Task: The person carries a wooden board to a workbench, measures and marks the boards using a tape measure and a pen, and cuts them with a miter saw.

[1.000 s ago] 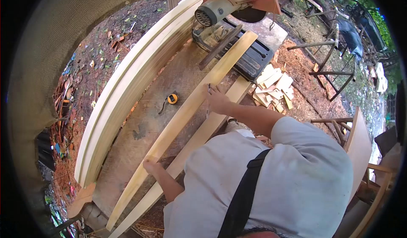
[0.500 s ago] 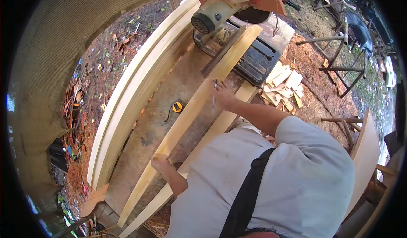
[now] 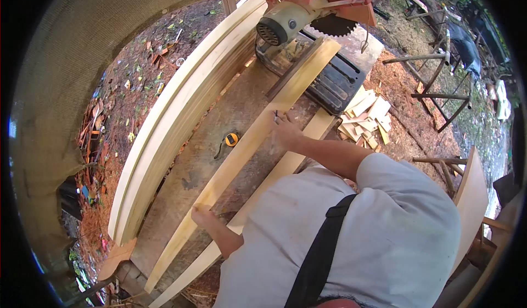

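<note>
A long pale wooden board (image 3: 241,146) runs diagonally, its far end lying on the miter saw base (image 3: 337,85) against the fence. My left hand (image 3: 204,217) is closed around the near half of this board, the fingers partly hidden. Beside the board's far half, my right hand (image 3: 286,134) is closed on a thin pen-like marker (image 3: 276,117), its tip at the board's edge. Above the far end hangs the saw head (image 3: 293,20), raised, with its toothed blade (image 3: 334,24) showing.
A yellow tape measure (image 3: 231,139) lies on the worktable (image 3: 208,160). Left of it stands a stack of long boards (image 3: 181,105). Another board (image 3: 274,173) lies nearer my body. Wood offcuts (image 3: 370,113) are heaped on the ground beyond the saw, near metal frames (image 3: 439,77).
The view has shifted slightly, and more of the saw blade shows. My right hand has turned a little, with less of the marker visible. My left hand stays on the board.
</note>
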{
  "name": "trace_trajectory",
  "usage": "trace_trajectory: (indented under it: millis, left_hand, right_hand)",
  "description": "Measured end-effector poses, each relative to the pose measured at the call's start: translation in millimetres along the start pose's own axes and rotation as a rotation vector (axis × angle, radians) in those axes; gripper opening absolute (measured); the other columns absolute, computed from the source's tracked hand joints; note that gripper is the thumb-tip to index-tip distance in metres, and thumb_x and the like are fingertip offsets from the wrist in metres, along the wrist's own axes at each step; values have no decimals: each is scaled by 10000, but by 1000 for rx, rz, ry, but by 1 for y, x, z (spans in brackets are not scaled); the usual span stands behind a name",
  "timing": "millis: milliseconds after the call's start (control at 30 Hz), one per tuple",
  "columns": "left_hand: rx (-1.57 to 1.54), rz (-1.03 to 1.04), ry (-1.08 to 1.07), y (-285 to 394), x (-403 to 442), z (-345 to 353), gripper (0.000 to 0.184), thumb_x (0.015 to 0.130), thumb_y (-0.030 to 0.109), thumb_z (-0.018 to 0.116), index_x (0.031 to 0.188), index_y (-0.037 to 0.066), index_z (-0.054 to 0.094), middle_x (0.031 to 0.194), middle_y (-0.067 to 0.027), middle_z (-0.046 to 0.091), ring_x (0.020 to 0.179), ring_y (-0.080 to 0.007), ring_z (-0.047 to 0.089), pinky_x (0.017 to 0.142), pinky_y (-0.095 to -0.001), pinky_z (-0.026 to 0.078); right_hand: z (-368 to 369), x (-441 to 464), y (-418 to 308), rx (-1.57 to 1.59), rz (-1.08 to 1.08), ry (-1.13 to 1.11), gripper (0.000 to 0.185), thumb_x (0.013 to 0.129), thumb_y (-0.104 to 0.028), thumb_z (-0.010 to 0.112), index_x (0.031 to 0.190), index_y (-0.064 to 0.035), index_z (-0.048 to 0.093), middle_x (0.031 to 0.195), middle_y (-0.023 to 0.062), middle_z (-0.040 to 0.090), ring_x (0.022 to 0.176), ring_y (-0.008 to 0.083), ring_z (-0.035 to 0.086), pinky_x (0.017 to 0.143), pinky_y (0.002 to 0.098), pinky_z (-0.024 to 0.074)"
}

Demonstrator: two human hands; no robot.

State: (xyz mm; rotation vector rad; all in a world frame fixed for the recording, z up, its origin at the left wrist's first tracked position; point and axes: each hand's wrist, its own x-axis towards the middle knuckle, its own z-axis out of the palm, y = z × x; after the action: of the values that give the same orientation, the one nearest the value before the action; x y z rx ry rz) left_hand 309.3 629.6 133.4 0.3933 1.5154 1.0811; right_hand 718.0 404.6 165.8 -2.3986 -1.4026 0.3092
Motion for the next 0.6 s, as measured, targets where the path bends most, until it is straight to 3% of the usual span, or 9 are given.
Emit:
trace_trajectory:
  millis: [67,267,467,533,567,600]
  left_hand:
    - [-27,18,23,2,-6,0,155,879,198,563,904,45,577,887,-63,608,794,-226,624,724,-375,522]
    - [-24,0,-98,-5,18,-10,236,905,233,584,995,14,592,950,-87,636,851,-239,641,769,-377,527]
    - [-67,-42,14,-13,14,-12,262,919,234,586,1045,5,590,990,-92,642,908,-266,643,777,-427,528]
    - [59,1,7,-22,21,-25,283,918,269,606,1041,14,609,936,-92,657,813,-292,641,710,-454,525]
    - [49,3,5,-22,21,-26,283,918,269,606,1041,14,609,936,-92,657,813,-292,641,710,-454,525]
    - [310,-24,-21,-14,0,-26,294,911,293,622,995,11,629,880,-100,657,744,-292,626,678,-451,514]
  right_hand:
    - [5,2,0,-14,-38,-4,643,930,-382,601,1407,9,418,1509,249,376,1447,408,273,1189,564,178]
    - [1,-1,-3,85,21,53,604,903,-340,635,1370,-6,444,1507,250,372,1437,398,292,1192,563,176]
    - [1,3,0,45,26,25,560,902,-374,627,1338,-39,525,1501,239,399,1434,411,303,1184,537,218]
    - [-16,4,2,13,-115,48,465,860,-293,690,1227,-29,581,1372,227,525,1316,388,444,1084,502,361]
    - [-31,10,6,9,-122,54,465,860,-293,690,1227,-29,581,1372,227,525,1316,388,444,1084,502,361]
    - [-64,20,4,130,-97,-244,394,852,-245,687,1177,-34,615,1279,205,588,1235,359,516,1023,461,413]
